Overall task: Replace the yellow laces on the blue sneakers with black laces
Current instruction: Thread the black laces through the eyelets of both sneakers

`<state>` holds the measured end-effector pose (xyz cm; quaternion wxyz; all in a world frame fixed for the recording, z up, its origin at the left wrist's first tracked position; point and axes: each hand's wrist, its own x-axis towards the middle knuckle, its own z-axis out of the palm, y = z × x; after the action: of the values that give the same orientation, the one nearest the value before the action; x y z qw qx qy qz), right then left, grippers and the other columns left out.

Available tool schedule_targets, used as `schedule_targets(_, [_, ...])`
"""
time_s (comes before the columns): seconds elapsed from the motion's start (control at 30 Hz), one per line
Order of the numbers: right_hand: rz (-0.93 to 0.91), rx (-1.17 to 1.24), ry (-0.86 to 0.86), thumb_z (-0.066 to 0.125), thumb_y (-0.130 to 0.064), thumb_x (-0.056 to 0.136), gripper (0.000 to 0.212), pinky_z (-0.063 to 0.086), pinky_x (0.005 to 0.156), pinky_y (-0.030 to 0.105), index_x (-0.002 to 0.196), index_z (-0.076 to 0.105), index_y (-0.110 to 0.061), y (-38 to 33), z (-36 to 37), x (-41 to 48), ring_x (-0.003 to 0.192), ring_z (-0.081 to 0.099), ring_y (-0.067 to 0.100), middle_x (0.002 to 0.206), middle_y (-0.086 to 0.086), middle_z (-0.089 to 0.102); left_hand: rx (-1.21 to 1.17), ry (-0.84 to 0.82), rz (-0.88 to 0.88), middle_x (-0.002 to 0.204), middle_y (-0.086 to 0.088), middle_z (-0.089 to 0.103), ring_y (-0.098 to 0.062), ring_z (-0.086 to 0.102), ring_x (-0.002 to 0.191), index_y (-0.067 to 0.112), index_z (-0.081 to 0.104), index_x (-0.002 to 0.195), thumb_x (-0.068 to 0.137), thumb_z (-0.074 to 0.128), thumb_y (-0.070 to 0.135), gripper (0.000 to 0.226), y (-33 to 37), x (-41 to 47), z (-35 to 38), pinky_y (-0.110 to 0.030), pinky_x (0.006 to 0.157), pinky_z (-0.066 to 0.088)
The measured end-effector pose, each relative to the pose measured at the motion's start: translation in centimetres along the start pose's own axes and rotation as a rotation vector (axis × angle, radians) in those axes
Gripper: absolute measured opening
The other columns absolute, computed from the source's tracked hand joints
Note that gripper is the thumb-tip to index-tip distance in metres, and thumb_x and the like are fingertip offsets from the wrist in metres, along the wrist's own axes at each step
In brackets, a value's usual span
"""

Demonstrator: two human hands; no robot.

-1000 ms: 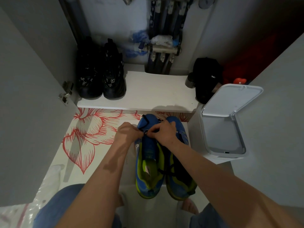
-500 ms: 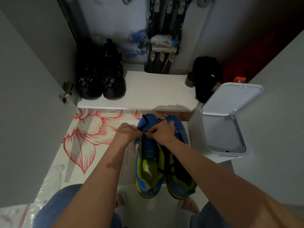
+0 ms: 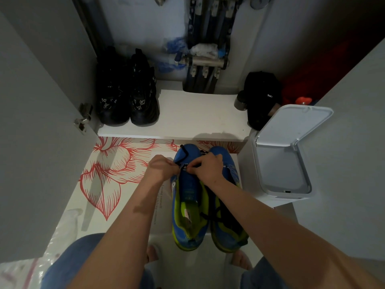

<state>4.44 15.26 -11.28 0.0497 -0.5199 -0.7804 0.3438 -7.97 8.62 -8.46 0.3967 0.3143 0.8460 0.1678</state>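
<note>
Left grip [image 3: 160, 168] and right grip [image 3: 209, 168] both pinched the black lace [image 3: 184, 156], fingers curled tight, knuckles nearly meeting. This was over the forefoot of the blue sneaker on my left [image 3: 188, 184]. That sneaker stood toe away from me on the floral mat [image 3: 116, 163], pressed against its mate [image 3: 227, 162] on my right. The mate carried dark lacing [image 3: 216, 212] across its opening. White bin [image 3: 281, 170], lid up, sat just right of the pair. Black shoes [image 3: 127, 97] stood on the white shelf [image 3: 198, 113] beyond.
</note>
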Motion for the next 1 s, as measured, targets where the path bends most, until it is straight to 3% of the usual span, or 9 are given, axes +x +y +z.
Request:
schedule_targets(0.13, [-0.024,-0.087,0.007,0.067,-0.027,0.084,0.01,0.022,0.076,0.026,0.09,0.076,-0.027,-0.5,-0.4,-0.5,0.108,0.036,0.028,0.102,0.004,0.063,-0.018,0.001,-0.006,0.087,-0.013,0.058,-0.019,0.052,0.078,-0.003,0.07,0.102,0.084,0.064,0.016,0.026,0.0,0.1,0.0,-0.022,0.055,0.037])
schedule_targets(0.23, [-0.151,-0.284,0.031,0.062,-0.028,0.087,0.015,0.025,0.083,0.029,0.095,0.074,-0.024,-0.9,-0.5,-1.0,0.113,0.034,0.029,0.11,0.008,0.054,-0.011,0.004,-0.02,0.09,-0.014,0.059,-0.02,0.053,0.079,-0.002,0.07,0.105,0.083,0.065,0.015,0.028,0.1,0.0,0.1,-0.026,0.061,0.041])
schedule_targets(0.37, [-0.279,-0.425,0.053,0.055,-0.02,0.089,0.019,0.025,0.095,0.032,0.099,0.071,-0.015,-1.4,-0.2,-1.5,0.123,0.03,0.03,0.116,0.008,0.052,-0.002,-0.005,-0.029,0.088,-0.013,0.058,-0.02,0.052,0.078,-0.001,0.069,0.105,0.085,0.062,0.015,0.027,0.1,0.0,0.1,-0.022,0.053,0.036])
schedule_targets(0.47, [-0.298,-0.42,0.045,0.054,-0.017,0.089,0.019,0.026,0.091,0.03,0.098,0.071,-0.013,-1.5,-0.2,-1.5,0.118,0.036,0.028,0.112,0.007,0.054,0.003,-0.005,-0.023,0.087,-0.013,0.057,-0.019,0.051,0.077,0.0,0.069,0.105,0.085,0.061,0.013,0.025,0.3,-0.3,0.1,-0.021,0.052,0.035])
schedule_targets(0.6, [-0.189,-0.265,-0.004,0.057,-0.016,0.087,0.018,0.033,0.08,0.029,0.093,0.074,-0.015,-1.2,0.0,-1.1,0.104,0.049,0.024,0.102,0.005,0.063,-0.015,-0.005,-0.023,0.084,-0.011,0.055,-0.017,0.049,0.074,0.006,0.069,0.093,0.082,0.062,0.012,0.014,0.3,-0.5,-0.1,-0.02,0.05,0.034])
schedule_targets(0.7, [-0.146,-0.244,0.048,0.056,-0.016,0.086,0.018,0.03,0.078,0.028,0.09,0.074,-0.014,-1.3,0.3,-1.1,0.103,0.048,0.023,0.1,0.004,0.064,-0.064,-0.003,0.006,0.082,-0.011,0.057,-0.016,0.05,0.073,0.007,0.069,0.086,0.08,0.067,0.013,0.009,0.1,-0.7,0.0,-0.02,0.051,0.035])
schedule_targets(0.83, [-0.174,-0.322,0.055,0.053,-0.013,0.088,0.018,0.03,0.078,0.029,0.087,0.071,-0.011,-1.4,0.5,-1.4,0.103,0.048,0.025,0.097,0.007,0.062,-0.003,0.028,0.08,0.104,-0.004,0.064,-0.015,0.059,0.094,0.015,0.074,0.102,0.074,0.073,0.022,0.028,-0.3,-1.2,0.7,-0.021,0.065,0.04])
schedule_targets(1.0, [-0.186,-0.298,0.001,0.054,-0.016,0.088,0.019,0.029,0.078,0.029,0.085,0.073,-0.015,-0.9,0.3,-0.9,0.106,0.045,0.026,0.097,0.005,0.065,-0.13,-0.051,0.113,0.09,-0.002,0.059,-0.01,0.05,0.089,0.017,0.07,0.087,0.075,0.074,0.011,0.014,-0.3,-1.6,0.1,-0.022,0.071,0.04])
